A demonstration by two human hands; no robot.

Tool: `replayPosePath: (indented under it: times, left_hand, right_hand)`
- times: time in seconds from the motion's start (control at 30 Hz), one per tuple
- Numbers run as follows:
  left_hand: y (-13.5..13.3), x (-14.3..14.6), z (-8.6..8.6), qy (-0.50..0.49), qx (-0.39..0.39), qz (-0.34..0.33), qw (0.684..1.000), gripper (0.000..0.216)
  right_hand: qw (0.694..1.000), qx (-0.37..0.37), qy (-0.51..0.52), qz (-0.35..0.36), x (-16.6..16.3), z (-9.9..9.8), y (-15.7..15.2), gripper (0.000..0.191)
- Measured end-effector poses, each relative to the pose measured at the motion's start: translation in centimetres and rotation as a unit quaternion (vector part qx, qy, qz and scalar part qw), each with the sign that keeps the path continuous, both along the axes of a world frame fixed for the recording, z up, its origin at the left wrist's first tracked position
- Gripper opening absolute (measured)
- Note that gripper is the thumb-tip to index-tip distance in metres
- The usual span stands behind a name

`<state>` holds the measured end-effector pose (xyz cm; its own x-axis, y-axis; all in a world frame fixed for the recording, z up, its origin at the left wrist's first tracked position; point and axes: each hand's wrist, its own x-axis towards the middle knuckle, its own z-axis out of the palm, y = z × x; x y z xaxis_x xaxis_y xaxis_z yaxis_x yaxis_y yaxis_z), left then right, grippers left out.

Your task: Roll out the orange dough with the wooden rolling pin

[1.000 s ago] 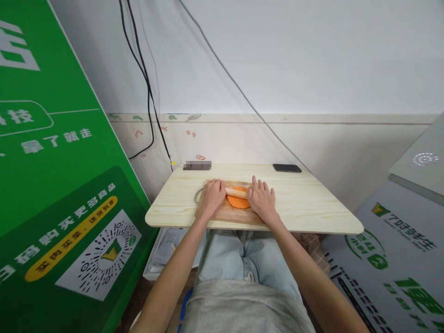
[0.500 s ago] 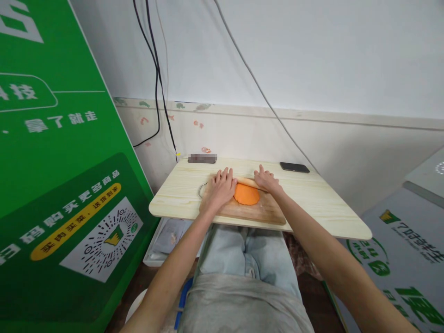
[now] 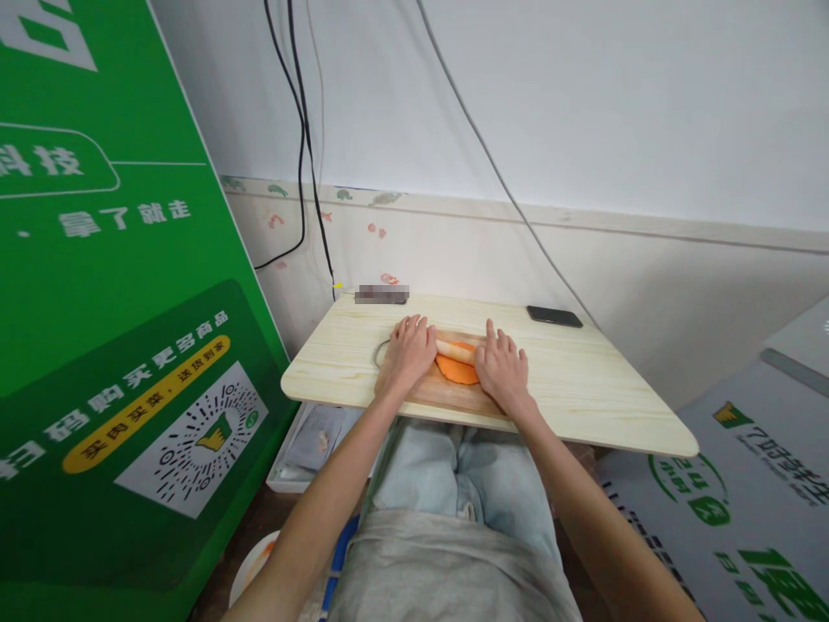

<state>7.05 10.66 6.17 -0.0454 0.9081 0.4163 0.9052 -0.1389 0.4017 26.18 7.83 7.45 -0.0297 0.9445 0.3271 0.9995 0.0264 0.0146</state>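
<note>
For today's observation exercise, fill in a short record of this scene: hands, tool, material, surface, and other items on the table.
left hand: flat on the pin's left end
right hand: flat on the pin's right end
tool: rolling pin lying across the dough
material: orange dough, flattened, partly under the pin
surface: wooden board on a pale table
other items: phone at the far edge; a blurred dark item at the far left corner
</note>
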Motion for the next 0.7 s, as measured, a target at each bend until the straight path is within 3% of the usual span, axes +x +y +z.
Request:
replayPosePath:
  times: [0.13,0.23,0.47,0.6,0.7]
  left_hand:
    - [-0.3,-0.1,-0.1,0.025,0.008,0.018,0.999,0.045]
    - [-0.4,-0.1,-0.1,0.06,0.018,-0.005,0.998,0.047]
    - [1.3,0.1,1.7,0.092,-0.06,-0.048,0.993,0.054]
    - [3.6,0.3,2.7,0.114,-0.113,-0.073,0.984,0.056]
    - [4.7,0.2,2.5,0.127,-0.139,-0.081,0.979,0.057]
  right_hand:
    - [0.999,0.025,0.013,0.035,-0.2,-0.5,-2.2,0.071]
    - [0.999,0.015,0.022,0.031,-0.2,-0.2,-2.0,0.069]
    - [0.995,-0.089,0.025,0.027,0.7,1.5,2.9,0.068]
    - [0.974,-0.207,0.03,0.084,1.9,2.7,6.1,0.065]
    - [0.954,-0.261,0.027,0.145,2.6,3.1,7.5,0.062]
